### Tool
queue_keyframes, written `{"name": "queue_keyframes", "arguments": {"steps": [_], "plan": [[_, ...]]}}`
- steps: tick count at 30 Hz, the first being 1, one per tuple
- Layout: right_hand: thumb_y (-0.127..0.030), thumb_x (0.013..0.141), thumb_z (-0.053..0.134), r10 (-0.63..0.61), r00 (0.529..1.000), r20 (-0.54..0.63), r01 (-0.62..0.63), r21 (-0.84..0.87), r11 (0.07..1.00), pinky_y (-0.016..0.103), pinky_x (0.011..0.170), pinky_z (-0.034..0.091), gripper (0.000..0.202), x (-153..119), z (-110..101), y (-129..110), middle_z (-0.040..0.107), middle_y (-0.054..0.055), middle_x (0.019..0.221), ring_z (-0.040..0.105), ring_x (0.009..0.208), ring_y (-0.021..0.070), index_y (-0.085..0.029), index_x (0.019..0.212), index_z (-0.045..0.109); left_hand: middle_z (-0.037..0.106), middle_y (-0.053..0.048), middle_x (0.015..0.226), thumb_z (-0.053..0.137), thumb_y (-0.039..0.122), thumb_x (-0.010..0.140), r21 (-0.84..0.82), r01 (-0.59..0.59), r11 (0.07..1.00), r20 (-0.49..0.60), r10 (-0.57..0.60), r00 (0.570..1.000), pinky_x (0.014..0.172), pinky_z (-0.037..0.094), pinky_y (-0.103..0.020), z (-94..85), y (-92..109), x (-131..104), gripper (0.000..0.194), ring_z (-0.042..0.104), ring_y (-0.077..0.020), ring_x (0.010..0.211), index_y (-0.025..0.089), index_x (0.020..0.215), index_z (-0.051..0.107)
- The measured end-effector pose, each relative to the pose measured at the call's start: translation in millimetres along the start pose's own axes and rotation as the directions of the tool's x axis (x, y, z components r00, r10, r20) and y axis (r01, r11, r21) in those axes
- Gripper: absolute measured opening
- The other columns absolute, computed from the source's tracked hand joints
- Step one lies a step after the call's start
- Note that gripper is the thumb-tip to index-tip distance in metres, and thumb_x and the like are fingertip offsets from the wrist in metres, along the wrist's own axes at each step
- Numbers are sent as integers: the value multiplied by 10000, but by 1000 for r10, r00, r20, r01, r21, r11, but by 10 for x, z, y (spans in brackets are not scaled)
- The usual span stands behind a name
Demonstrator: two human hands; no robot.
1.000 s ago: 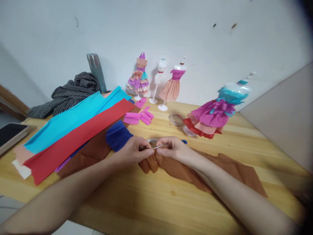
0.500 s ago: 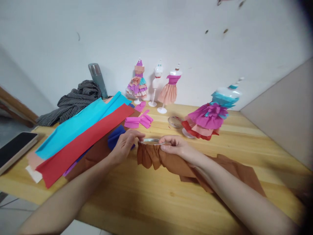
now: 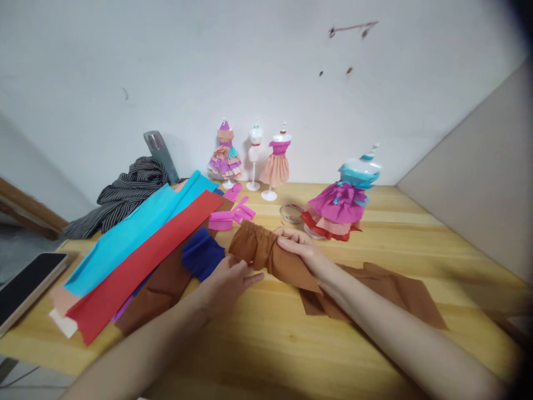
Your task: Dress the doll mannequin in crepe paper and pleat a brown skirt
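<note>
A long strip of brown crepe paper (image 3: pixel 297 271) is raised over the table, its left part bunched into pleats. My right hand (image 3: pixel 297 244) pinches the strip's upper edge, right of the pleats. At the lower left corner of the pleats, my left hand (image 3: pixel 229 280) grips the paper's edge between thumb and fingers, one finger stretched out beneath it. The strip's far end lies folded on the table under my right forearm. A dark blue paper piece (image 3: pixel 202 253) lies just beyond my left hand.
Sheets of turquoise (image 3: pixel 137 233) and red paper (image 3: pixel 145 266) lie at left, beside a phone (image 3: pixel 29 286). Pink paper pieces (image 3: pixel 220 220) and a tape roll (image 3: pixel 291 213) lie behind my hands. Small dress forms (image 3: pixel 277 166) stand at the back, another dressed form (image 3: pixel 343 194) at right.
The gathered edge has tipped upward, so the pleats now face me and the silvery band is out of sight. My left hand has moved from the upper edge down to the lower one.
</note>
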State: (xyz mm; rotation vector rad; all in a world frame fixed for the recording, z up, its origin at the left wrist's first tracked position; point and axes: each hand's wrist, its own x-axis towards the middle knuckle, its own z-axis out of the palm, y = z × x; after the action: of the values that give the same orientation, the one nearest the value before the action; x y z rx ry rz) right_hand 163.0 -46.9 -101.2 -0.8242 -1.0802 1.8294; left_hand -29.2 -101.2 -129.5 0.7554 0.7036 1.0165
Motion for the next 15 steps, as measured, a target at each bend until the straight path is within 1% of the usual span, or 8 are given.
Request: {"name": "queue_keyframes", "arguments": {"steps": [1, 3, 5, 7, 9, 10, 13, 15], "plan": [[-395, 588, 859, 9, 1000, 1, -9, -6, 1000, 219, 542, 413, 346, -1, 9, 30, 677, 3, 649, 595, 544, 116, -155, 754, 674, 698, -67, 1032, 769, 294, 742, -15, -23, 1000, -23, 23, 999, 954, 474, -366, 42, 9, -23, 292, 633, -224, 1086, 185, 996, 678], [-390, 602, 853, 28, 1000, -6, -28, -13, 1000, 235, 561, 427, 340, 4, 16, 81, 687, 7, 675, 604, 564, 127, -159, 774, 672, 713, -83, 1009, 793, 281, 715, -101, -73, 992, -134, 59, 989, 909, 501, -332, 108, 76, -64, 330, 667, -218, 1001, 151, 995, 677], [-390, 615, 846, 41, 999, -12, -41, -12, 999, 248, 584, 436, 332, 14, 11, 119, 689, 8, 689, 607, 578, 133, -162, 773, 663, 729, -81, 940, 786, 278, 719, -155, -72, 985, -227, 36, 973, 809, 533, -303, 135, 168, -88, 321, 692, -197, 872, 141, 987, 676], [-391, 622, 843, 45, 999, -17, -46, -8, 999, 251, 605, 439, 329, 25, 6, 145, 689, 7, 699, 607, 590, 131, -163, 766, 655, 735, -69, 885, 777, 287, 723, -192, -51, 980, -273, -4, 962, 699, 541, -271, 127, 243, -91, 305, 690, -174, 758, 146, 974, 677], [-399, 619, 844, 40, 999, -35, -41, -10, 999, 251, 610, 436, 338, 30, 7, 163, 685, 5, 695, 602, 590, 129, -163, 762, 648, 740, -64, 904, 757, 324, 742, -213, -31, 976, -273, -29, 961, 646, 535, -248, 104, 275, -82, 314, 686, -161, 731, 155, 995, 680], [-407, 618, 843, 36, 998, -48, -36, -15, 999, 251, 606, 433, 346, 30, 10, 171, 681, 4, 691, 597, 585, 129, -163, 764, 646, 740, -68, 954, 742, 348, 758, -218, -24, 976, -257, -33, 966, 660, 538, -245, 96, 275, -77, 332, 692, -165, 774, 159, 1024, 680], [-441, 625, 832, 28, 998, -61, -30, -43, 999, 250, 579, 415, 372, 26, 20, 203, 661, -3, 665, 571, 556, 124, -166, 775, 631, 712, -90, 1125, 729, 400, 772, -217, -20, 976, -171, -18, 985, 813, 544, -277, 104, 227, -78, 425, 671, -214, 1014, 157, 1116, 664], [-469, 638, 818, 21, 999, -50, -24, -74, 997, 249, 571, 402, 389, 29, 17, 232, 644, -11, 657, 553, 552, 120, -172, 787, 617, 697, -103, 1161, 767, 366, 740, -210, 15, 978, -118, -41, 992, 873, 538, -311, 130, 178, -92, 456, 652, -241, 1075, 152, 1125, 654]]}}
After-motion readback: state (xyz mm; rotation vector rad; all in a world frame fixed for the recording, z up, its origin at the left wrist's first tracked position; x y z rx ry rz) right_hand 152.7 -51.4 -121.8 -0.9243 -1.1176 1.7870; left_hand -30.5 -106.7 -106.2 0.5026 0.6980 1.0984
